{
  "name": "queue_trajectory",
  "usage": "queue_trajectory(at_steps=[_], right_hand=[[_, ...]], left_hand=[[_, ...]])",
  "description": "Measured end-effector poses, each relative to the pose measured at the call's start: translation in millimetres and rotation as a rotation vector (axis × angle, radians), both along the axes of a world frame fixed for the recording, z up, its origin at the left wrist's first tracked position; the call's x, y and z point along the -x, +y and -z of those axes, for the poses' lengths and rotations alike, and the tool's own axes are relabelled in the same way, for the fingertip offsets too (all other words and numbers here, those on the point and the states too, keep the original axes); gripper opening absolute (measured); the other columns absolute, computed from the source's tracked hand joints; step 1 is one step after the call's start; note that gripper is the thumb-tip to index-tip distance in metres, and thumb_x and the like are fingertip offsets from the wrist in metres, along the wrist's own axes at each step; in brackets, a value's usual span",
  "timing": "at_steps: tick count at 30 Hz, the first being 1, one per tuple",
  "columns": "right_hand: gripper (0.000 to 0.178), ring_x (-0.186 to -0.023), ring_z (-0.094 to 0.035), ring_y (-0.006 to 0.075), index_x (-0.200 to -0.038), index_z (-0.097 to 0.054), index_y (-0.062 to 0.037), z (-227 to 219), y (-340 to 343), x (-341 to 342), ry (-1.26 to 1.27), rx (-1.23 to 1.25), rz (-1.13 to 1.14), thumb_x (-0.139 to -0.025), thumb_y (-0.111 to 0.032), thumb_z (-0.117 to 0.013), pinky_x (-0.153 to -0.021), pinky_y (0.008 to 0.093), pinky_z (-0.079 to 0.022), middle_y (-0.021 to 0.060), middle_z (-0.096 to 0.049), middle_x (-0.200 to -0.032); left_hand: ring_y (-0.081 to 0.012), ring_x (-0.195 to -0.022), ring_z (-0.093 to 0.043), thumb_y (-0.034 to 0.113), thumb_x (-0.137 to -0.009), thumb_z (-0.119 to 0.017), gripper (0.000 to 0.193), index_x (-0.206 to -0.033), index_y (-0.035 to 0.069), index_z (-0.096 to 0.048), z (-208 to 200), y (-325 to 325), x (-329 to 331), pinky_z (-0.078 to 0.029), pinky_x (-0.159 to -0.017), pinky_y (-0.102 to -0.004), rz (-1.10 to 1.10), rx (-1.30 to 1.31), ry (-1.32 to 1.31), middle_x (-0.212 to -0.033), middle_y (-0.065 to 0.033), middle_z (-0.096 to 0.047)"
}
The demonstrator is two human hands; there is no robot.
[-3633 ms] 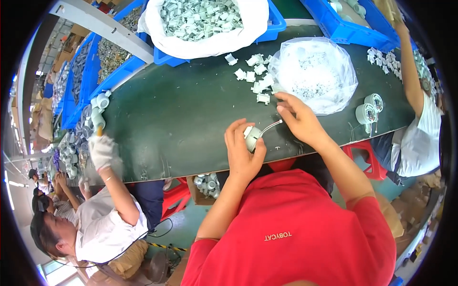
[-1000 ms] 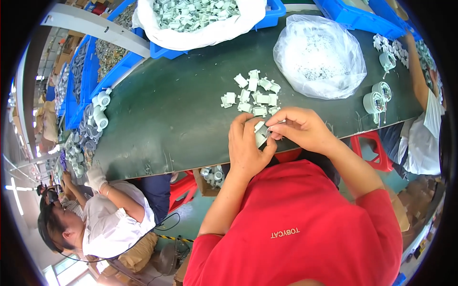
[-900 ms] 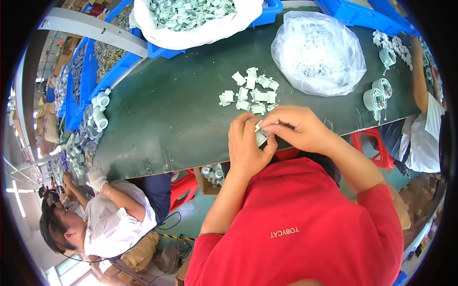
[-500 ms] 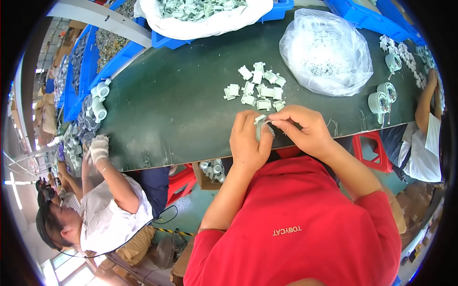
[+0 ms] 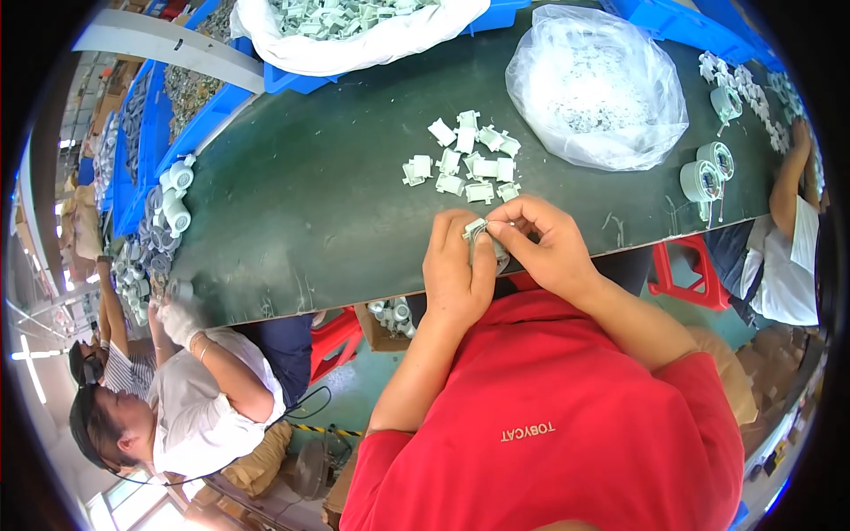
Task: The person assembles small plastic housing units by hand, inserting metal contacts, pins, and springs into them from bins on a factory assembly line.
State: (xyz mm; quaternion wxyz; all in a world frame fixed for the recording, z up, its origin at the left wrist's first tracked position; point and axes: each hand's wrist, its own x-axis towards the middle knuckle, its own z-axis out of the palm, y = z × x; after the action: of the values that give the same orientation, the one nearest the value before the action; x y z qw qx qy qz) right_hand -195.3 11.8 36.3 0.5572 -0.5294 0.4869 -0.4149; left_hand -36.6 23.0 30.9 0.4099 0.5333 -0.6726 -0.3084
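Observation:
My left hand is closed around a small pale green plastic part, held at the table's near edge. Under it, partly hidden by the fingers, a round greyish piece shows between my hands. My right hand meets the left one there, thumb and forefinger pinching what looks like a thin wire against the part. A loose group of similar pale green plastic parts lies on the dark green table just beyond my fingers.
A clear plastic bag of small pieces sits beyond the parts. Farther back is a white sack full of green parts. Round white housings with wires stand at right. Co-workers sit on both sides; a gloved hand is at left.
My right fingertips have moved slightly left, closer to the part in my left hand, and the wire loop between them looks smaller. At left, the co-worker's gloved hand has drawn back toward the table's edge.

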Motion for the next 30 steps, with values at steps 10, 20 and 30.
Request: queue_trajectory(at_steps=[10,20,30], right_hand=[[0.01,-0.076,-0.058,0.0106,-0.102,-0.067,-0.0035,-2,-17,23,0.123,0.168,-0.124,-0.093,-0.008,-0.065,-0.068,0.024,-0.047,0.0037,-0.062,-0.092],[0.037,-0.096,-0.056,0.0323,-0.114,-0.062,-0.0046,5,-61,4,0.831,0.674,-0.059,-0.079,-0.005,-0.072,-0.084,0.0412,-0.05,0.011,-0.061,-0.105],[0.049,-0.104,-0.059,0.0349,-0.126,-0.058,-0.0099,-3,-87,15,0.696,0.536,-0.28,-0.079,-0.003,-0.073,-0.087,0.0427,-0.05,0.0139,-0.062,-0.11]], left_hand=[[-0.0328,-0.088,-0.063,0.008,-0.092,-0.06,0.009,-0.095,0.0,-0.065,-3,2,-8,-0.05,-0.078,-0.0377,-0.006,0.046,0.014,-0.097,-0.0153,-0.062],[-0.0289,-0.086,-0.062,0.009,-0.093,-0.059,0.013,-0.091,0.0,-0.069,-2,-1,-7,-0.049,-0.079,-0.0351,-0.053,-0.067,0.138,-0.093,-0.0146,-0.063],[-0.0247,-0.088,-0.063,0.015,-0.097,-0.056,0.02,-0.093,0.0,-0.069,0,-12,-9,-0.049,-0.08,-0.0333,-0.004,-0.245,0.284,-0.095,-0.0127,-0.066]])
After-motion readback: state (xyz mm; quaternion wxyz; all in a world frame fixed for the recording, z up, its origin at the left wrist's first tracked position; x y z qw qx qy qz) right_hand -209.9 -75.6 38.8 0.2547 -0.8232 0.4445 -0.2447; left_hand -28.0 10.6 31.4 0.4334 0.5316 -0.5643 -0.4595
